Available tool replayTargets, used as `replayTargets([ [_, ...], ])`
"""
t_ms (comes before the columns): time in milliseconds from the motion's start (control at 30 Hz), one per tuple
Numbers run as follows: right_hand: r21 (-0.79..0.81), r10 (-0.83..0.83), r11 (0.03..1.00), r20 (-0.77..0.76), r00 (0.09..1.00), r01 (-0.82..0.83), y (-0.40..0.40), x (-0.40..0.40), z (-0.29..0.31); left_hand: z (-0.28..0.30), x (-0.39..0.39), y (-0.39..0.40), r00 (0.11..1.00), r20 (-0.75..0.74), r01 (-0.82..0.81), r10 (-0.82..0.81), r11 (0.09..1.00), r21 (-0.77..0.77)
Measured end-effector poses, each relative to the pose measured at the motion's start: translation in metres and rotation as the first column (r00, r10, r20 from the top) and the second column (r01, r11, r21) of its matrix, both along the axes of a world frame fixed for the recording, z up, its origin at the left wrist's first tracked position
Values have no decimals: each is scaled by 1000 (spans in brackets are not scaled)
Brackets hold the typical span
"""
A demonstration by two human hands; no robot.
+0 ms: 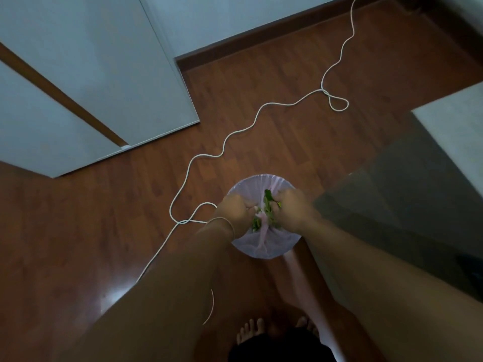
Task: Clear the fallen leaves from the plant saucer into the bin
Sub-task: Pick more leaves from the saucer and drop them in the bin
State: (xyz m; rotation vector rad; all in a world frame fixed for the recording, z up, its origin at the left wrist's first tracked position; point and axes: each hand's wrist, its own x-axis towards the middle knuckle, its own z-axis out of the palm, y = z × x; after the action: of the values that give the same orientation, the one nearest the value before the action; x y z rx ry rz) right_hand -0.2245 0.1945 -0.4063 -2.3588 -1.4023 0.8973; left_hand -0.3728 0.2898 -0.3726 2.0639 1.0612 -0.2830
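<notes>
A round bin lined with a pale pink bag (264, 246) stands on the wooden floor just ahead of my feet. Both hands hover over its mouth, close together. My left hand (234, 209) is curled, with a thin band on its wrist. My right hand (291, 209) is curled too. Between them is a bunch of green leaves (266, 207), held by the fingers of both hands; some green bits show lower down inside the bag. The plant saucer is not in view.
A white cord (222, 150) snakes across the wooden floor from the far wall past the bin's left side. Pale cabinet doors (104, 74) stand at the left. A grey surface (407, 194) and a white top (460, 126) lie to the right. My bare feet (251, 333) are below.
</notes>
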Motion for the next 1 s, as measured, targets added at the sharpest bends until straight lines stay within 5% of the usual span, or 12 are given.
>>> replayTargets([
  [233,-15,23,1000,0,1000,-22,-14,2,-12,4,-2,-5,979,-131,169,-157,982,80],
  [400,101,-24,995,81,996,16,-19,-5,-10,11,-4,-8,986,-81,153,-146,985,84],
  [767,67,-67,996,81,994,61,-13,-9,13,34,-15,3,989,-106,120,-106,983,141],
  [1000,140,10,990,65,998,-19,-4,-8,115,122,-8,27,981,-67,194,-183,948,250],
])
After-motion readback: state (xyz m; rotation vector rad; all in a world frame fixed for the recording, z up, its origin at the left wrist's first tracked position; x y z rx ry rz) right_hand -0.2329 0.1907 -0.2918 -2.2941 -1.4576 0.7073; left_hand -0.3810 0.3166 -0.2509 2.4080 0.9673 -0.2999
